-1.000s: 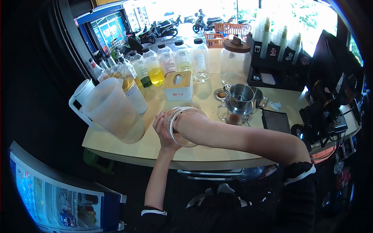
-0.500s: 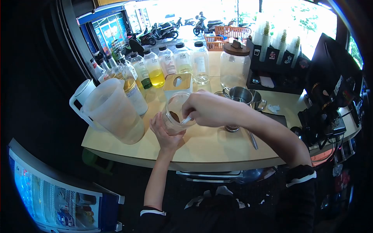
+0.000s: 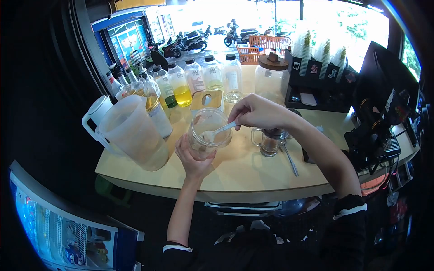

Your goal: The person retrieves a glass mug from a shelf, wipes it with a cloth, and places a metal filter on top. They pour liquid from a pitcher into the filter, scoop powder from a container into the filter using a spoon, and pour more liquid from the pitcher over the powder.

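My left hand (image 3: 195, 163) is wrapped round the lower side of a clear jar (image 3: 209, 116), which is tilted so its open mouth faces me. Between the fingers of my right hand (image 3: 255, 112) is the handle of a white spoon (image 3: 224, 128). The spoon's bowl sits inside the mouth of the jar, near its front wall. What lies at the bottom of the jar is mostly hidden by the spoon and rim. Right of the jar, a glass mug (image 3: 269, 148) stands on the counter, partly under my right forearm.
A large frosted pitcher (image 3: 133, 131) and a gold-lidded jar (image 3: 158, 118) stand at left. Several bottles (image 3: 182, 90) line the back, beside a wooden-lidded jar (image 3: 272, 79). A long-handled metal spoon (image 3: 290, 159) lies at right, near black machinery (image 3: 373, 131). Stacked cups (image 3: 323, 54) stand behind.
My right hand has moved right and back, drawing the spoon up so more of it shows. The jar's mouth is more visible, and the brown powder seen inside earlier is now hidden.
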`<state>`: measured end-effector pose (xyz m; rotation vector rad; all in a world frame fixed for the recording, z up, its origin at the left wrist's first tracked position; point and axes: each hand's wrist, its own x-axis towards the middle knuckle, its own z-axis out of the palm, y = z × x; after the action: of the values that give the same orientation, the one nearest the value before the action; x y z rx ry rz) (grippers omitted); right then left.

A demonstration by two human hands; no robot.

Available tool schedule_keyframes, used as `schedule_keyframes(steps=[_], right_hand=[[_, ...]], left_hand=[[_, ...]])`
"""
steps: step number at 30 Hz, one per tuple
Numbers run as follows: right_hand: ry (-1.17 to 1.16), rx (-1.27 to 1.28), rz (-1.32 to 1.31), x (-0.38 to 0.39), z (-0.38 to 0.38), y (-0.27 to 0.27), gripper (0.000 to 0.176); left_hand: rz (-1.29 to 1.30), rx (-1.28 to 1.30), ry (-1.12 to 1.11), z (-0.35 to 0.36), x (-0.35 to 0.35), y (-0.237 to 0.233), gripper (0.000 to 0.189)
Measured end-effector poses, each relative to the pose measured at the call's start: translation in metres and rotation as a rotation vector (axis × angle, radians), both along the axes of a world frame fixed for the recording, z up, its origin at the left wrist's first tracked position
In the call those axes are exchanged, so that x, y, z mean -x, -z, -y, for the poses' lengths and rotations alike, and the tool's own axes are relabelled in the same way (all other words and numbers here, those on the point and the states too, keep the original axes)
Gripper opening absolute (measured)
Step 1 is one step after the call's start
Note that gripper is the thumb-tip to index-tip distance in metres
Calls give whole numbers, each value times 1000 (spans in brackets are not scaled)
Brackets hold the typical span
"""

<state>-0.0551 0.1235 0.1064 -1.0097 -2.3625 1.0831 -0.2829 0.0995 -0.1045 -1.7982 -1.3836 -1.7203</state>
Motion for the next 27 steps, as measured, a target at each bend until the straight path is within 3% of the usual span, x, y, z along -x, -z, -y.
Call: schedule_keyframes(steps=[3,14,23,27], right_hand=[[8,-46,-48,-2,0,4,24],[-13,228,-236,-19,-7,3,18],[115,185,-323,-57,-7,-12,15],[210,104,-293,-78,2,-23,12]], left_hand=[[23,1,46,-2,2,3,107],[-12,11,80,-2,2,2,109],[75,170,245,2,-11,-20,97],[221,235,421,-7,-32,-19,92]])
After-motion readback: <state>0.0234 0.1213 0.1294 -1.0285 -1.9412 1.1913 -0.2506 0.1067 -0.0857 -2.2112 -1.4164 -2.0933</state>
